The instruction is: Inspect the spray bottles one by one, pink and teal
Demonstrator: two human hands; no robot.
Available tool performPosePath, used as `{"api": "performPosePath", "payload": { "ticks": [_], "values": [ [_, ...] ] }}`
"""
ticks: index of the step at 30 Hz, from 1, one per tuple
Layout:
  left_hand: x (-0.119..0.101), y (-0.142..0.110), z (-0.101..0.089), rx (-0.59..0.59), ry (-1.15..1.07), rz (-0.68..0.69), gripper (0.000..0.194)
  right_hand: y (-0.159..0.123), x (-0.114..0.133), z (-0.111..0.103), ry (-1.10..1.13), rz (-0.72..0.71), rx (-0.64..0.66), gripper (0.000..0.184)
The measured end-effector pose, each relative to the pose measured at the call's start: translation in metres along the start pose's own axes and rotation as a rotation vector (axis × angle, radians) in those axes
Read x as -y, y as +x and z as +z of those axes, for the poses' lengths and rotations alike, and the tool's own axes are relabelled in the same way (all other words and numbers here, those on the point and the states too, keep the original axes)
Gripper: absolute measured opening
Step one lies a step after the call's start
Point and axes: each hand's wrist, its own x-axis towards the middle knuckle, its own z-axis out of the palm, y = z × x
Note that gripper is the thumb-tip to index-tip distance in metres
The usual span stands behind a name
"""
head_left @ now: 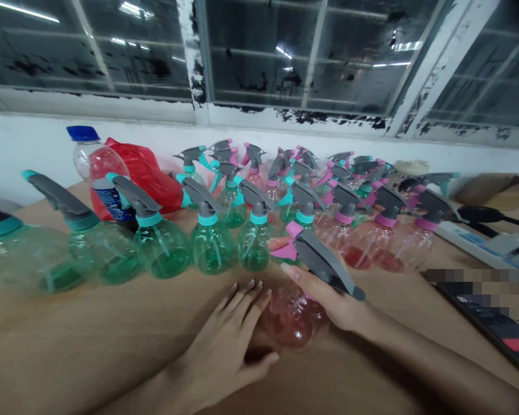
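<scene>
A clear pink spray bottle with a grey and pink trigger head stands in front of me, tilted slightly. My right hand is closed around its neck, just under the spray head. To the left of that bottle, my left hand lies low over the table with its fingers stretched out. Its fingertips are close to the bottle's side; whether they touch it I cannot tell. Behind both hands runs a row of similar bottles, among them a green spray bottle and another pink spray bottle.
More spray bottles crowd the back of the wooden table by the wall. At the back left stand a blue-capped drink bottle and a red plastic bag. A phone and a white power strip lie at the right.
</scene>
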Motion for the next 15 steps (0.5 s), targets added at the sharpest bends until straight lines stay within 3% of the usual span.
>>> {"api": "performPosePath", "payload": {
  "ticks": [15],
  "values": [
    [0.0017, -0.0013, -0.0009, 0.005, 0.032, 0.025, 0.071, -0.0025, 0.0007, 0.0007, 0.025, 0.052, 0.030, 0.026]
  ]
}}
